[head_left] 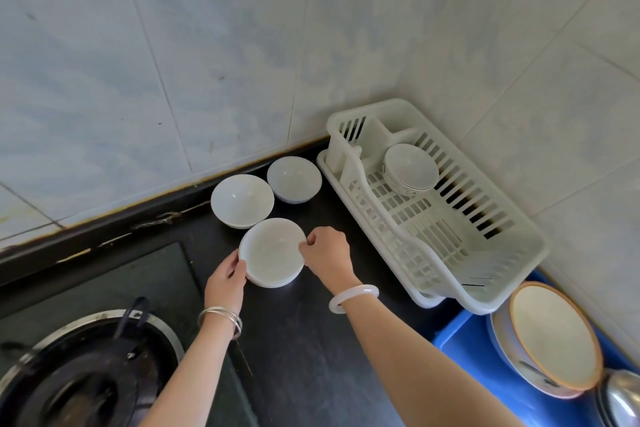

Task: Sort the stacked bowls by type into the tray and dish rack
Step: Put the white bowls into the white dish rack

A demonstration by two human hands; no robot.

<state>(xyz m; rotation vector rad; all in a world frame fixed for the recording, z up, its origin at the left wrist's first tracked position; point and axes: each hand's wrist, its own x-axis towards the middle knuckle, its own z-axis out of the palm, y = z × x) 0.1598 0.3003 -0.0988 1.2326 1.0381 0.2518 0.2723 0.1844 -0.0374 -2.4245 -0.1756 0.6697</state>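
Note:
A short stack of white bowls (273,253) stands on the black counter (311,340). My left hand (227,279) holds its left rim and my right hand (327,253) pinches its right rim. Behind the stack sit two single white bowls, one (242,200) at the left and one (294,178) at the right. The white plastic dish rack (485,253) at the right holds one patterned white bowl (410,166) at its far end. A blue tray (467,350) at the lower right carries large bowls with an orange rim (554,336).
A gas burner (79,374) on a black stove top fills the lower left. Tiled walls (207,62) close off the back and right. A shiny metal object (623,399) shows at the bottom right corner.

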